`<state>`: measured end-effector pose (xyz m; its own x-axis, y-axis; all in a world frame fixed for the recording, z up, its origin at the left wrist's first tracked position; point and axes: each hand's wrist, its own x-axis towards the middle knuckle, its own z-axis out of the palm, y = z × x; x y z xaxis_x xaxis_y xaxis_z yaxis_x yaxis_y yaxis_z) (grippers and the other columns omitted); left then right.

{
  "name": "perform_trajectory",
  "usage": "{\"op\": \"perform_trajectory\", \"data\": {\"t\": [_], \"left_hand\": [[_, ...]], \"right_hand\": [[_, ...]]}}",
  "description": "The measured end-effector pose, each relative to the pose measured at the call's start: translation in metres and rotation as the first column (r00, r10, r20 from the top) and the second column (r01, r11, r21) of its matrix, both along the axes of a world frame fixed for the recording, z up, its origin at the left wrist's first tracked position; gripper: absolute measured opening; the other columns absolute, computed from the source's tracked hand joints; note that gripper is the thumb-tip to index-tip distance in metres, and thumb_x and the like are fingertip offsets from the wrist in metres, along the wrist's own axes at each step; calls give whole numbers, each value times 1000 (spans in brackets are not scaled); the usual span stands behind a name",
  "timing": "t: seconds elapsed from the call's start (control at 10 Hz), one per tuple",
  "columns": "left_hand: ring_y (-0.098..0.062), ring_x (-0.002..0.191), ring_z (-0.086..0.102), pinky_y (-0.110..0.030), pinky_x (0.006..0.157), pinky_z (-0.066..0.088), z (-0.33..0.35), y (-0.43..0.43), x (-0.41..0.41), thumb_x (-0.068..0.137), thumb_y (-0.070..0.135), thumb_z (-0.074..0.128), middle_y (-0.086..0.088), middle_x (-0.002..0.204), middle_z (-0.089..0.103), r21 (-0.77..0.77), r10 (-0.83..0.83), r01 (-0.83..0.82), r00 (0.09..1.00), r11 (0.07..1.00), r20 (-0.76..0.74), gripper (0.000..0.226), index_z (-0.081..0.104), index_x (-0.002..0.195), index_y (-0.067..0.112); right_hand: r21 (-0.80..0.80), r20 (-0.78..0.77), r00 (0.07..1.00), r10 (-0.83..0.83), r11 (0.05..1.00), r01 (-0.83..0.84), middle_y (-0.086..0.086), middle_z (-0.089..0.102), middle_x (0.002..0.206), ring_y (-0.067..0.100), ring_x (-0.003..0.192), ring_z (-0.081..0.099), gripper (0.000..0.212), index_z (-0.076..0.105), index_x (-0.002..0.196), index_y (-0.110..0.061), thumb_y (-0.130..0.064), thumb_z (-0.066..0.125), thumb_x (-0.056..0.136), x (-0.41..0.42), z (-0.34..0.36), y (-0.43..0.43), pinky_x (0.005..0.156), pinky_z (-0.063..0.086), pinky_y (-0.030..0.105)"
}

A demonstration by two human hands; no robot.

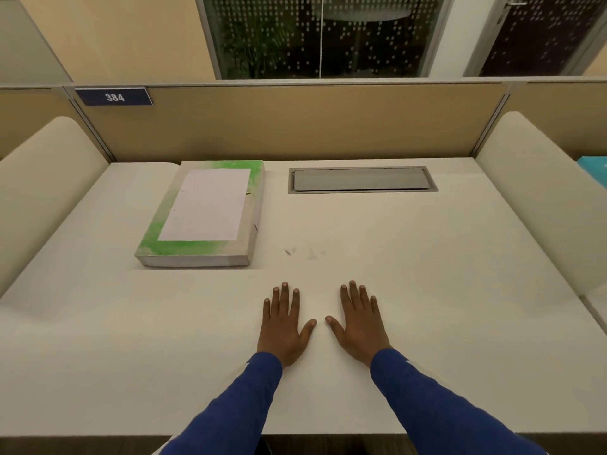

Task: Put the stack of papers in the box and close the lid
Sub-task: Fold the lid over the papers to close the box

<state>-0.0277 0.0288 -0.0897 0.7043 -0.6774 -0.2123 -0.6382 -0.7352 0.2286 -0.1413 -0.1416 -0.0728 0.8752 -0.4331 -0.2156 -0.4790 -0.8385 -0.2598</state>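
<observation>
Right now both hands lie flat on the white desk [427, 274], palms down, side by side near the front edge. The left hand [283, 326] has its fingers spread and holds nothing; the right hand [359, 325] is the same, splayed and empty, thumbs nearly meeting. Away to the left and further back sits the flat grey-and-green cardboard box [200, 215], lid down, with a white sheet of paper [205, 205] lying on top of it. Whether that is one sheet or the whole stack, I can't tell from here. Behind the box stands the beige partition [295, 126], and a grey cable hatch [363, 179] is set into the desk to the right. By my reading, nothing is under way yet: lid to open, papers to go in, lid to close.
</observation>
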Motion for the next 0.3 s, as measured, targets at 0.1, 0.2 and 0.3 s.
{"op": "perform_trajectory", "data": {"t": [0.1,0.2,0.3], "left_hand": [[-28,157,-25,-44,128,-14,6,1,5,102,65,19,-8,166,-32,6,1,-1,1000,1000,10,85,-18,162,17],[-28,158,-23,-43,127,-14,13,1,11,103,65,20,-7,167,-30,-21,-13,14,999,1000,41,85,-16,162,17],[-28,157,-24,-45,129,-12,25,-1,22,102,65,20,-8,168,-29,-33,-21,24,997,999,79,85,-16,163,17]], "right_hand": [[-14,-5,1000,15,1000,-15,7,-19,170,28,157,-17,84,-10,162,-15,-63,24,102,4,7,2,128,-7,45],[-27,9,1000,16,1000,-16,7,-19,170,27,157,-18,84,-10,162,-16,-63,25,102,10,14,2,128,-7,45],[-35,44,999,9,999,-8,7,-20,169,27,157,-18,84,-11,162,-17,-64,25,102,23,26,3,128,-7,45]]}}
